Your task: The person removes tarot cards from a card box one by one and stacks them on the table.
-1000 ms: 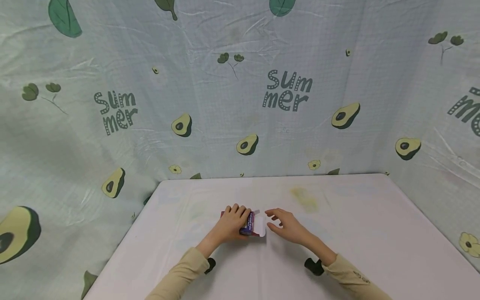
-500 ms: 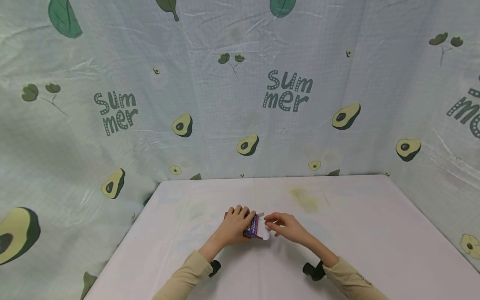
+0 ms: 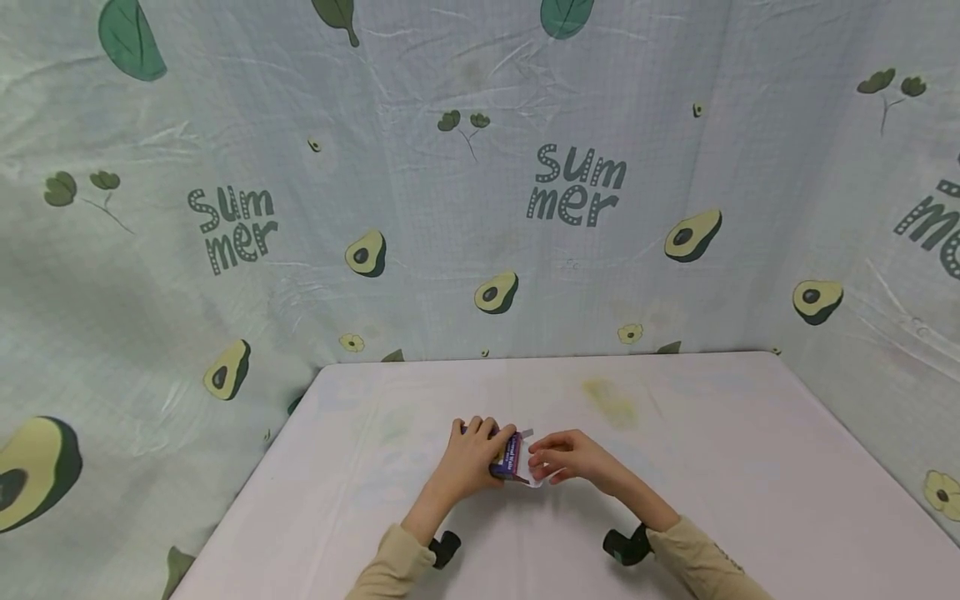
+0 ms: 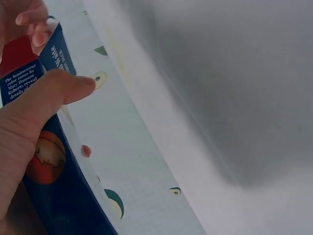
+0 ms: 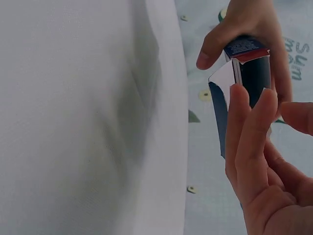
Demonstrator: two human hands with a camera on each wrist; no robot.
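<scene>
My left hand [image 3: 471, 454] grips a small blue and red printed cardboard card box [image 3: 508, 457] above the table, its thumb [image 4: 68, 88] along one side in the left wrist view. The box's end is open toward the right, and a white-lined flap [image 5: 221, 115] stands out from it. In the right wrist view a dark face with pale edges shows in the opening. My right hand [image 3: 577, 458] is at that open end, fingers [image 5: 249, 142] loosely bent in front of it. Whether a fingertip touches the flap or the contents I cannot tell.
A white-covered table [image 3: 675, 467] lies under both hands. Behind it and at the sides hangs a pale curtain [image 3: 420, 200] printed with avocados and lettering. A black wrist camera [image 3: 626, 546] sits at the right cuff, another black camera [image 3: 446, 548] at the left.
My left hand has carried the box slightly right and toward me, turning it a little. The right hand's fingers have come from a short gap away up to the box's open end.
</scene>
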